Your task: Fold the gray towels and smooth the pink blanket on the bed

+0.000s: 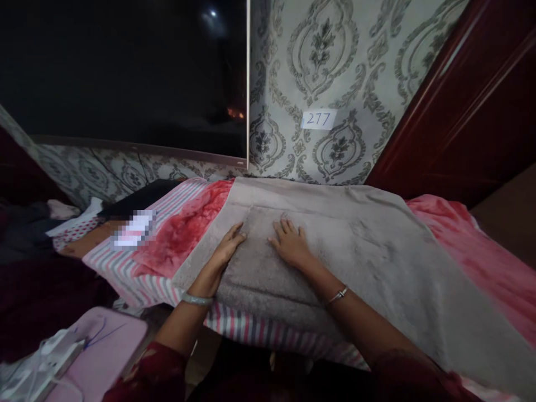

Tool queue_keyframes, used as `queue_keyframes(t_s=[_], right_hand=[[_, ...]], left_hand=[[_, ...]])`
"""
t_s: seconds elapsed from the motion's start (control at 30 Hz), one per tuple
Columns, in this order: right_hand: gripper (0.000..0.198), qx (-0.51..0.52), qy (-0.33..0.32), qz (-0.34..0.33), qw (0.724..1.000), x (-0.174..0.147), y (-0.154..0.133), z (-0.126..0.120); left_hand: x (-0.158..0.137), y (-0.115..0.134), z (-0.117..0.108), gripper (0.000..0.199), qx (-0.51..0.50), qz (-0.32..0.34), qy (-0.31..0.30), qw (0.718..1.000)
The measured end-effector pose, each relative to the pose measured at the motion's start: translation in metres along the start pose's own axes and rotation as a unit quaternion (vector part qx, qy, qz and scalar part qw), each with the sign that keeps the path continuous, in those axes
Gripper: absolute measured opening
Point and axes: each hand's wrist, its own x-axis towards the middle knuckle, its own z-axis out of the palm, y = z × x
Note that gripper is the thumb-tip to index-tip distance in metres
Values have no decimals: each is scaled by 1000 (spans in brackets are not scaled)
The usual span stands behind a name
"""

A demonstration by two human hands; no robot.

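A grey plush blanket [360,251] lies spread over the table, with crease lines across it and its right part hanging toward me. My right hand [291,244] rests palm down on the blanket near its middle, fingers spread. To its left, my left hand [228,245] touches the blanket near its left edge, turned on its side with the fingers stretched out. Neither hand holds anything. Under the grey blanket a red plush cloth [184,234] shows on the left, and a pinkish-red cloth [473,245] shows on the right.
A striped tablecloth [113,262] covers the table. A large dark television [125,72] hangs above its left side. On the wall is a paper label [319,119] reading 277. A pink stool [113,346] with a white power strip [54,363] stands lower left. A dark red wooden panel [456,100] rises at right.
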Motion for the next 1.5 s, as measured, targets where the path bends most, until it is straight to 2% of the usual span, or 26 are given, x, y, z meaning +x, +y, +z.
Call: queue_keyframes(t_s=[0.2, 0.33, 0.4, 0.5, 0.57, 0.73, 0.83, 0.93, 1.07, 1.17, 1.27, 1.37, 1.5], right_hand=[[66, 42, -16, -124, 991, -32, -63, 13], [68, 36, -23, -132, 990, -38, -69, 25], [68, 35, -24, -132, 990, -42, -59, 24], [70, 24, -21, -108, 994, -56, -32, 18], [70, 10, -15, -78, 997, -70, -10, 16], [71, -30, -6, 13, 999, -108, 49, 16], [70, -34, -14, 40, 999, -117, 71, 8], [67, -18, -28, 33, 999, -104, 70, -9], [66, -4, -8, -12, 1000, -61, 54, -27], [66, -6, -23, -34, 999, -35, 51, -24], [67, -5, -24, -53, 998, -26, 59, -11], [68, -7, -12, -36, 999, -26, 76, -2], [69, -23, -4, 32, 999, -31, 105, -4]], left_hand=[[-18, -1, -7, 79, 76, 33, -1, 997], [-19, -13, -7, 72, 102, 74, 22, 992], [-20, -15, -6, 74, 97, 78, 19, 992], [-22, -12, -6, 83, 64, 50, -5, 997], [-24, -9, -8, 87, 60, 33, -9, 998], [-24, -8, -11, 85, 79, 40, 10, 996], [-21, -11, -11, 86, 64, 38, 14, 997], [-20, -11, -11, 88, 54, 39, 22, 998], [-23, -6, -10, 96, 55, 26, 19, 998], [-26, -2, -10, 96, 71, 26, 32, 997], [-29, 2, -11, 101, 84, 21, 24, 996], [-30, 4, -11, 100, 97, 24, 15, 995], [-29, 6, -11, 100, 99, 24, 16, 995]])
